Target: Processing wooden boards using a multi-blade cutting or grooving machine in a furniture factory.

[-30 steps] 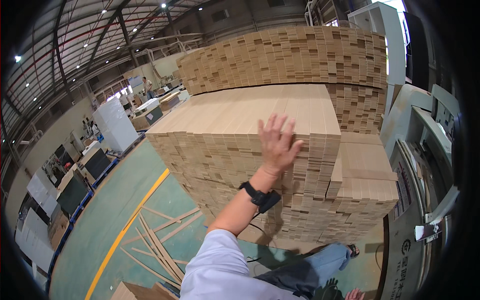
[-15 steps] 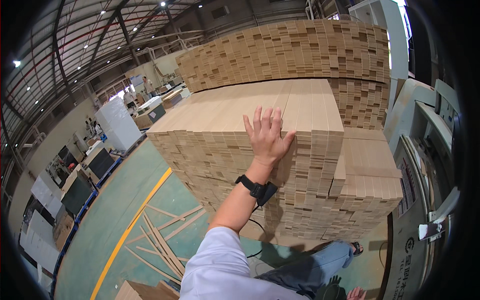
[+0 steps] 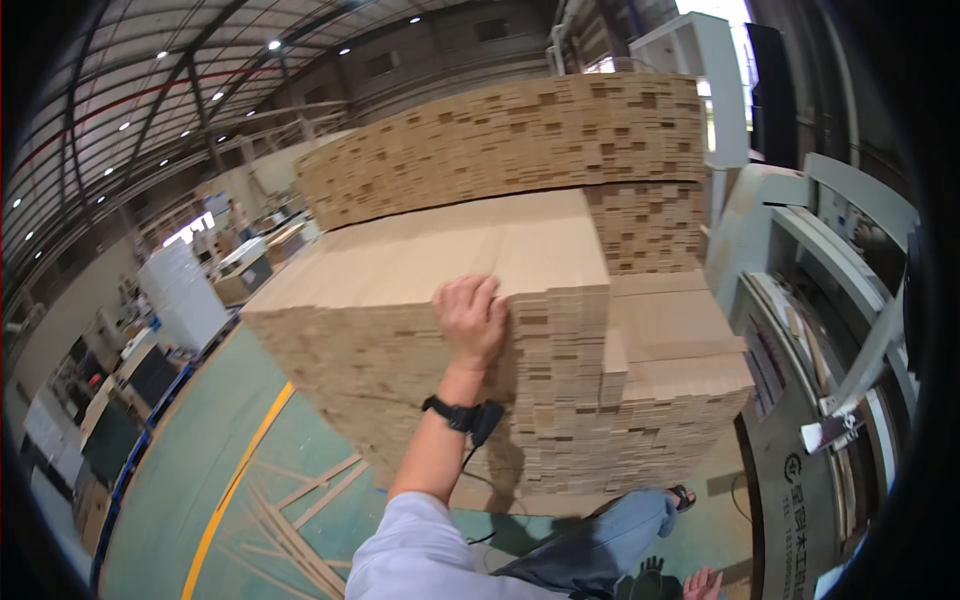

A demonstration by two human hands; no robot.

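Observation:
My left hand (image 3: 470,318) rests at the top front edge of a tall stack of light wooden boards (image 3: 375,350). Its fingers are curled and drawn together against the edge. Whether they grip a board is hidden. On that wrist sits a black strap with a small dark device (image 3: 470,416) and a cable. The boards' ends face me and their flat tops form a broad surface (image 3: 440,245). My right hand (image 3: 703,585) shows only partly at the lower edge, fingers apart, with nothing visible in it.
A lower board stack (image 3: 690,378) adjoins on the right; a higher one (image 3: 480,140) stands behind. A grey-green machine (image 3: 800,490) lines the right side. Loose wooden strips (image 3: 285,530) lie on the green floor, near a yellow line (image 3: 235,495). Wrapped white goods (image 3: 180,285) stand far left.
My left hand was spread flat on the top boards; now its fingers are curled at the edge. The view has shifted, so the stacks sit lower and further left.

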